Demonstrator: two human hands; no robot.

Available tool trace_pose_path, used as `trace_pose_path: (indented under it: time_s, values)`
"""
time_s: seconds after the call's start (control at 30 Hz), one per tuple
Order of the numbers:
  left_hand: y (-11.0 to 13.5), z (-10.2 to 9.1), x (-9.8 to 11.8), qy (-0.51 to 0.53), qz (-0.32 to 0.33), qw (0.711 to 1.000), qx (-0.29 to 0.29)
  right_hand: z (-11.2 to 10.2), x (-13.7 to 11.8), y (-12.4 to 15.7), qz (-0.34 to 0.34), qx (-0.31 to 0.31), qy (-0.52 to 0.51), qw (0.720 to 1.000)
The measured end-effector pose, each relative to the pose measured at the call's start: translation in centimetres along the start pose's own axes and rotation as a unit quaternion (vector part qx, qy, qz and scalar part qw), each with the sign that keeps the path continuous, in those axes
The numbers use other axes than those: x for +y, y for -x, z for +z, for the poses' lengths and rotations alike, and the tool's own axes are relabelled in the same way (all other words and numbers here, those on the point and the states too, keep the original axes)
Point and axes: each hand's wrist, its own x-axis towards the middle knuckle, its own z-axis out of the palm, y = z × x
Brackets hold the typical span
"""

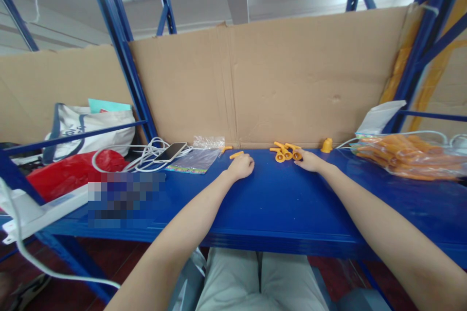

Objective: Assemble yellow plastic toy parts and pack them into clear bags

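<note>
Three orange horn-shaped plastic pieces (287, 154) lie side by side on the blue tabletop, their round flared mouths facing me. My right hand (310, 161) is at the rightmost one, fingers closed around its side. To the left, my left hand (242, 166) is curled shut near the table surface. An orange stem-like piece (237, 154) sticks out from its thumb side; the rest of that piece is hidden by the hand. Just behind it, another small orange piece (226, 148) rests by a clear plastic bag (199, 159). An orange bell-shaped piece (327, 145) stands right of my right hand.
A clear bag of orange pieces (412, 155) lies at the right. On the left are a phone (170, 152), white cables (146, 154), a red bag (78, 170) and a white power strip (65, 206). A cardboard wall (292, 77) closes off the back.
</note>
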Motion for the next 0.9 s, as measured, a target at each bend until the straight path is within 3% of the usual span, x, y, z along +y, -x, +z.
trace_pose_path:
  time_s: [0.1, 0.23, 0.37, 0.47, 0.9]
  values:
    - [-0.2, 0.2, 0.5, 0.063, 0.025, 0.997, 0.038, -0.2, -0.3, 0.1, 0.003, -0.013, 0.002, 1.000]
    - [0.0, 0.2, -0.3, 0.053, -0.024, 0.997, 0.044, -0.3, -0.6, 0.1, 0.012, -0.025, 0.001, 1.000]
    - [0.5, 0.2, -1.5, 0.012, -0.136, 0.990, -0.024, -0.2, -0.5, 0.1, 0.008, -0.021, 0.002, 1.000]
    - [0.6, 0.3, -1.8, 0.025, -0.181, 0.978, -0.097, 0.0, -0.2, 0.0, 0.006, -0.009, 0.000, 1.000]
    - [0.6, 0.0, -1.9, 0.035, -0.169, 0.974, -0.144, 1.7, -0.7, -1.0, -0.009, 0.011, -0.003, 1.000]
